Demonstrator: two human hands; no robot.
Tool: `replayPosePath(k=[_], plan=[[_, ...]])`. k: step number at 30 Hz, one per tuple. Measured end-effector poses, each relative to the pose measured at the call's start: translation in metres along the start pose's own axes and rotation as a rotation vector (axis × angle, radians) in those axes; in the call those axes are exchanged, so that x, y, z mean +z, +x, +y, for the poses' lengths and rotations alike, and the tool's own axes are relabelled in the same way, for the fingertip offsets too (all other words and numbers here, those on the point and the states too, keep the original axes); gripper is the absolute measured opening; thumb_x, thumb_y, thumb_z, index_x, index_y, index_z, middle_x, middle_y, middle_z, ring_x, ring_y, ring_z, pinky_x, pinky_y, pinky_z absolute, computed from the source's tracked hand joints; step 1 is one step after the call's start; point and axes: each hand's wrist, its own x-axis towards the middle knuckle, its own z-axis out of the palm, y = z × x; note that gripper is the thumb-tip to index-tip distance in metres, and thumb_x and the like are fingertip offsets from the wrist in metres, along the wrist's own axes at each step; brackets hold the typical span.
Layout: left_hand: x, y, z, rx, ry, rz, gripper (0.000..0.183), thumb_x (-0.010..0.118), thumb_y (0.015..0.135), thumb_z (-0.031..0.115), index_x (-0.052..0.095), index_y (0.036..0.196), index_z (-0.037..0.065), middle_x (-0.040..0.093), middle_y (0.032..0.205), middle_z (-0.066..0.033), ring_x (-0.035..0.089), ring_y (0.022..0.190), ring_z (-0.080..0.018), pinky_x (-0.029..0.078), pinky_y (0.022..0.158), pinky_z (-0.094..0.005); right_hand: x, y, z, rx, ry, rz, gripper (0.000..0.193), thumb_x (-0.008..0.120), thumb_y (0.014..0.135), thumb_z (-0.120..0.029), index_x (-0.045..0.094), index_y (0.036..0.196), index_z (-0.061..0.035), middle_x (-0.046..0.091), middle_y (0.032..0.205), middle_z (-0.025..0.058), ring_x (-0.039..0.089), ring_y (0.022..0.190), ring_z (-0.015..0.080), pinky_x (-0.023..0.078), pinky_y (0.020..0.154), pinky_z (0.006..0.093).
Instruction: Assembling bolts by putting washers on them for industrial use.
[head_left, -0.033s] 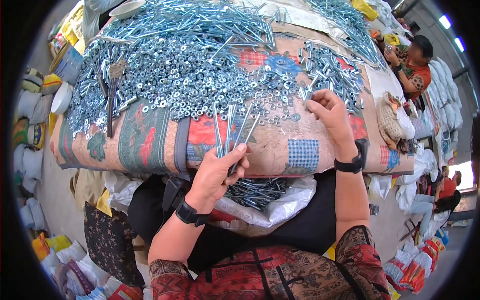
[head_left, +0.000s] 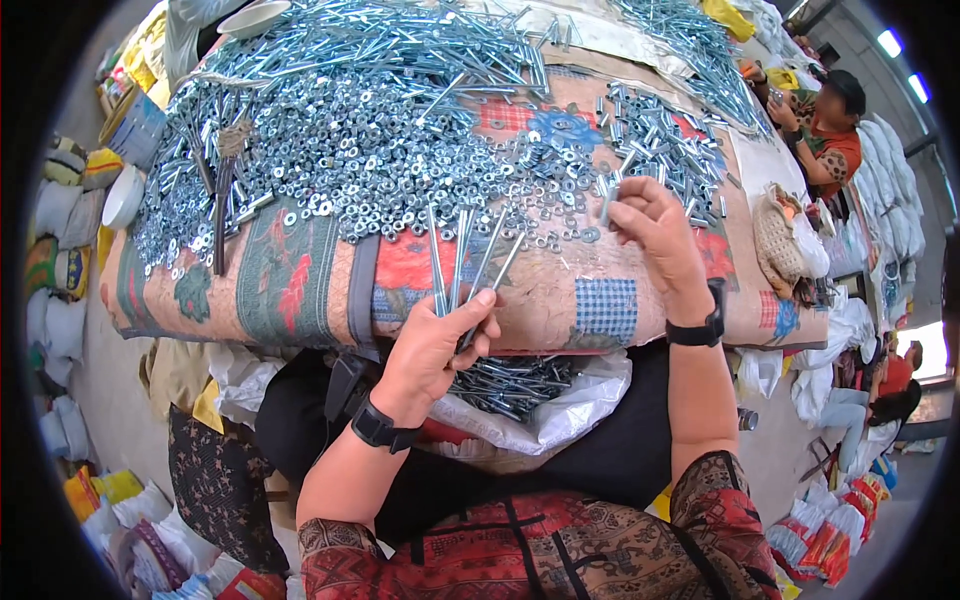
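Note:
My left hand [head_left: 430, 350] is closed round the lower ends of several long metal bolts [head_left: 462, 255], which fan out upward over the near edge of the padded table. To the right, my right hand [head_left: 655, 230] pinches a short shiny metal sleeve [head_left: 608, 207] between thumb and fingers. Just beyond it lies a loose heap of similar sleeves [head_left: 665, 140]. Washers [head_left: 560, 185] are scattered between that heap and a broad pile of nuts [head_left: 370, 165]. Below my left hand, an open white sack [head_left: 590, 405] in my lap holds many bolts [head_left: 515, 388].
Long bolts [head_left: 370, 45] are heaped at the far side, with a second heap [head_left: 690, 50] at the far right. A tied bundle of dark rods [head_left: 228, 170] lies left among the nuts. A co-worker [head_left: 830, 130] is at the right. A white bowl [head_left: 124, 197] sits at the left edge.
My right hand has shifted slightly left and toward me, away from the sleeve heap, and the sleeve in its fingers shows more plainly. The left hand's bolts have tilted a little.

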Motion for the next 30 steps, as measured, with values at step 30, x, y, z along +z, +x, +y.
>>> replayPosePath(k=[30], plan=[[-0.002, 0.006, -0.001, 0.073, -0.158, 0.083, 0.019, 0.065, 0.09, 0.023, 0.061, 0.091, 0.005, 0.062, 0.074, -0.0036, 0.057, 0.059, -0.0075, 0.031, 0.037, -0.0165, 0.012, -0.004, 0.04, -0.439, -1.088, 0.182, 0.016, 0.07, 0.073, -0.009, 0.066, 0.087, -0.0026, 0.061, 0.08, 0.0108, 0.06, 0.067, 0.0223, 0.047, 0.061, 0.0322]])
